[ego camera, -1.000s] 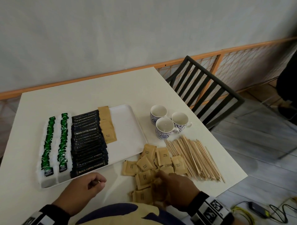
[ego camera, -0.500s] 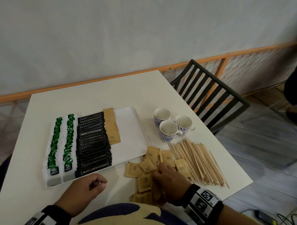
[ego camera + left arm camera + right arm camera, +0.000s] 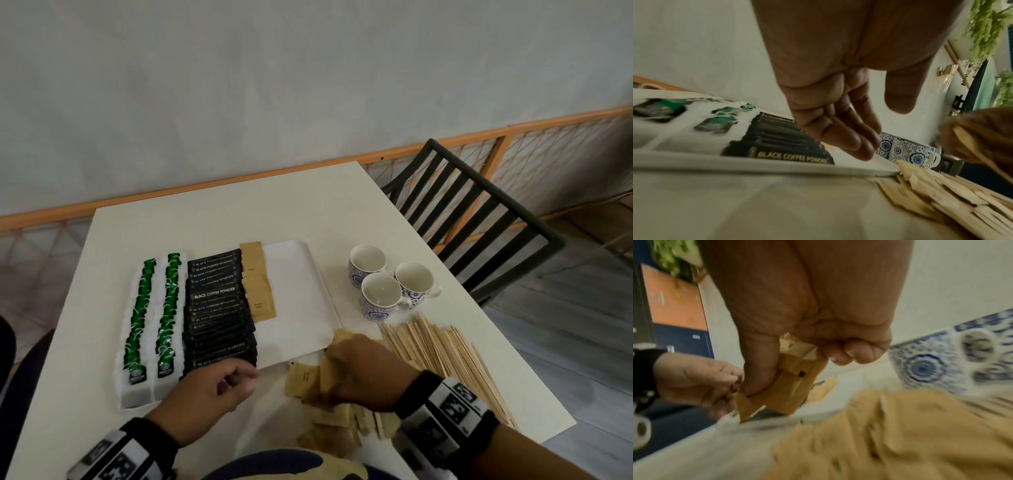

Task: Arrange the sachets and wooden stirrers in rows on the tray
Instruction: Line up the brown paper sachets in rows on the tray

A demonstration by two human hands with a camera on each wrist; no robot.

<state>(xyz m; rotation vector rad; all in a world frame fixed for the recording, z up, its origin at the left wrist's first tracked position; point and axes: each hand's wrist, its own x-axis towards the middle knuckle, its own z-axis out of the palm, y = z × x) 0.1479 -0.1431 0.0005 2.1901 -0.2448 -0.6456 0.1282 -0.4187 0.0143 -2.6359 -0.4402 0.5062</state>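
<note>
Tray (image 3: 301, 274) sits at the middle of the table (image 3: 212, 222), filled across its left part: two rows of green tea sachets (image 3: 154, 308), one row of black coffee sachets (image 3: 219, 308), and a short row of brown sugar sachets (image 3: 257, 284) begun only at the far end, so the job looks a little over half done. The tray's right part is bare, and the wooden stirrers (image 3: 442, 353) lie untouched in a heap on the table at 4 o'clock from it. Loose brown sachets (image 3: 305, 375) lie at 5 o'clock. The right hand (image 3: 363, 373) pinches several of them between thumb and fingers; their count is hidden and blurred. The left hand (image 3: 209, 394) hovers near the tray's near edge, fingers loosely curled, holding nothing. Three cups (image 3: 387, 284) stand at 3 o'clock.
</note>
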